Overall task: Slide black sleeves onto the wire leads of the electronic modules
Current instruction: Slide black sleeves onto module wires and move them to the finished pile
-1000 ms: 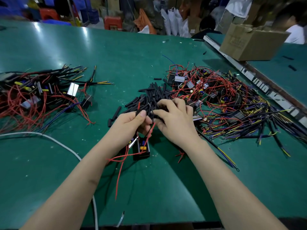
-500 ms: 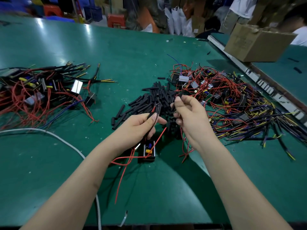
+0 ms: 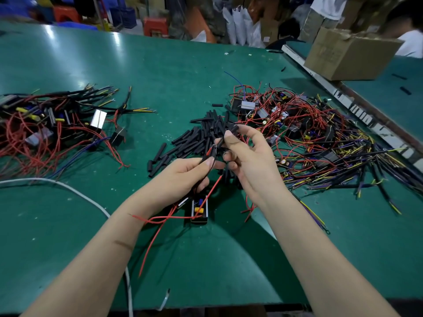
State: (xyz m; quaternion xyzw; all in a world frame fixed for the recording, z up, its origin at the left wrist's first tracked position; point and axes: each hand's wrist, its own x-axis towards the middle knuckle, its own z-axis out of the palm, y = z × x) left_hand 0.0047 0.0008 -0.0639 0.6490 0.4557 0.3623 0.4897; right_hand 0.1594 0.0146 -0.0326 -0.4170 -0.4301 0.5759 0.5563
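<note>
The left hand (image 3: pixel 183 177) pinches 2 thin wire leads (image 3: pixel 209 155), 1 red and 1 black, between thumb and finger. The leads stick up out of the hand and point far and to the right. The right hand (image 3: pixel 248 161) is just beside it, a little farther away. Its thumb and fingers pinch a short black sleeve (image 3: pixel 225 139). The near end of the sleeve sits right at the tips of the leads, but I cannot tell if the tips are inside it.

The leads run down under the left hand to a small black module (image 3: pixel 199 209). It lies on the green table (image 3: pixel 68 225), near the person and just below the left hand. More red wire from it trails across the left wrist.

Behind the hands lies a pile of loose black sleeves (image 3: pixel 196 138). To the right of that is a big heap of modules with red, yellow and dark wires (image 3: pixel 309 133). Far to the left is another heap of modules (image 3: pixel 52 120), some with black sleeves on their wires. A white cable (image 3: pixel 75 191) curves over the table on the left. A cardboard box (image 3: pixel 350 56) sits far to the right
</note>
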